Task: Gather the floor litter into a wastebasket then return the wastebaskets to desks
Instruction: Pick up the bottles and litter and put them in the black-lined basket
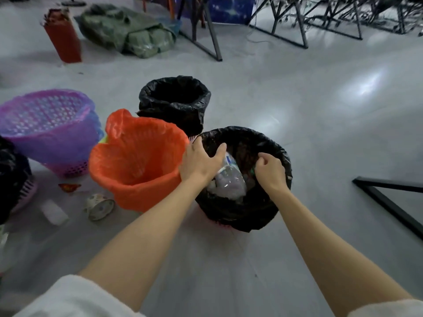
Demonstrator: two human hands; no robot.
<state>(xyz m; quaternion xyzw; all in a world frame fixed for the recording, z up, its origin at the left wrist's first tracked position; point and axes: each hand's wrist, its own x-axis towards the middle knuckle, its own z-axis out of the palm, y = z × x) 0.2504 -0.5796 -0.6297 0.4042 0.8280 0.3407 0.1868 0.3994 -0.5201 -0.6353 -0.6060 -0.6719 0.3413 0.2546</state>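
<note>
A wastebasket with a black liner (278, 146) stands on the floor right in front of me. It holds litter, including a clear plastic bottle (230, 180). My left hand (201, 162) rests over the basket's left rim with its fingers spread and the thumb reaching inward. My right hand (271, 171) hovers inside the right half of the basket with curled fingers. Nothing shows in them. On the floor to the left lie a patterned paper cup (100, 205), a white bottle (53, 211) and a red wrapper (68, 186).
An orange-lined basket (137, 186) touches my basket on the left. A purple basket (45, 143) tilts beyond it, and a second black-lined basket (174, 106) stands behind. Another dark basket (11, 175) sits at the left edge. Black metal frames (389, 202) lie right and far back.
</note>
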